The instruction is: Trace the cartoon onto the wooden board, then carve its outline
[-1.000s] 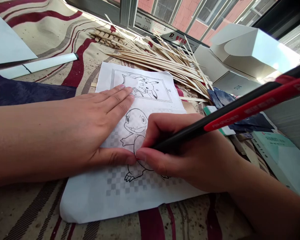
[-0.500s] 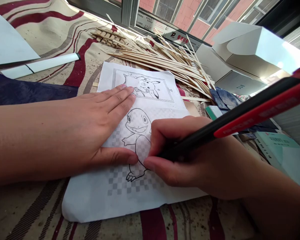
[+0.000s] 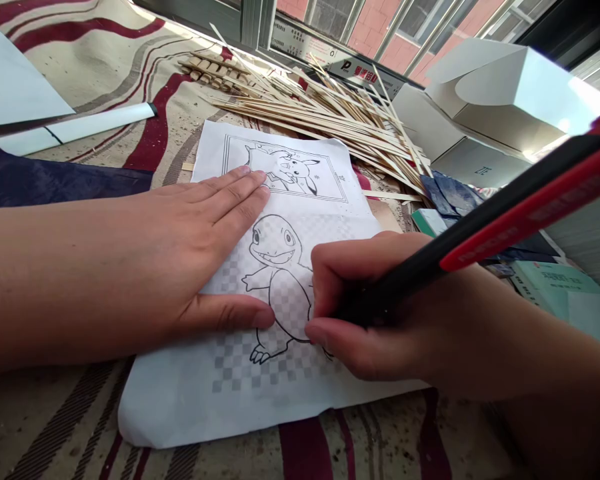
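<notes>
Pen (image 3: pixel 480 223) clenched in right hand (image 3: pixel 405 320) meets cartoon outline (image 3: pixel 280 280) at centre frame; left hand (image 3: pixel 180 260), flat and open, pins paper (image 3: pixel 205 400); tracing apparently mid-figure, demanding a steady sheet.

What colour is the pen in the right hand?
The pen is black with a red strip; head view.

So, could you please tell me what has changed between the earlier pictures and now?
The right hand, gripping the black and red pen throughout, slid to the right across the paper, away from the left thumb, uncovering more of the drawn figure. The left hand stayed pressed flat on the paper, which did not visibly shift.
</notes>
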`<state>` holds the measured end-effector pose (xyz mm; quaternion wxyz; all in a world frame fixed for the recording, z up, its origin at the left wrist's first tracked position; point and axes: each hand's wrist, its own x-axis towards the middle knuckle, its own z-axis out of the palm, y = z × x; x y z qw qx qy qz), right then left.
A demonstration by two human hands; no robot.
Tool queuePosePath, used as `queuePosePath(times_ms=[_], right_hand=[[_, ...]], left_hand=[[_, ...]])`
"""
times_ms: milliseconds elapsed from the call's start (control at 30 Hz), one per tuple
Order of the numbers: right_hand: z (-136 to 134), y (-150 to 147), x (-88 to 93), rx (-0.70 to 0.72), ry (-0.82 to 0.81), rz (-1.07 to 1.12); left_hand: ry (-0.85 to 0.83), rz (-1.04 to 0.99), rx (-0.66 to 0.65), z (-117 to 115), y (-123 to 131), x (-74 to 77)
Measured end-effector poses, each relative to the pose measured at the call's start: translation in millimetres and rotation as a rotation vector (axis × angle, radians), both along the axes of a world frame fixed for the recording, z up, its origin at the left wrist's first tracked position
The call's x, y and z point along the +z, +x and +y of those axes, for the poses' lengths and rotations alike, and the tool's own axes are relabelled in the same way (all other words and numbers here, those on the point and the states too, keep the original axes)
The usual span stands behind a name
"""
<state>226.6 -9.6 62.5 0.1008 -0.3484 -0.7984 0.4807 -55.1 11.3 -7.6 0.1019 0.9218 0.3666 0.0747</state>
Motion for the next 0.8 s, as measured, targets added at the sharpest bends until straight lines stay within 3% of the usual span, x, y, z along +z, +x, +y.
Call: queuePosePath(times_ms=[800], right_hand=[[0.4,1.6,0.3,-0.023,0.059,-0.03]], left_hand=[[-0.009,0.038,0.036,-1.6,7.9,5.3]])
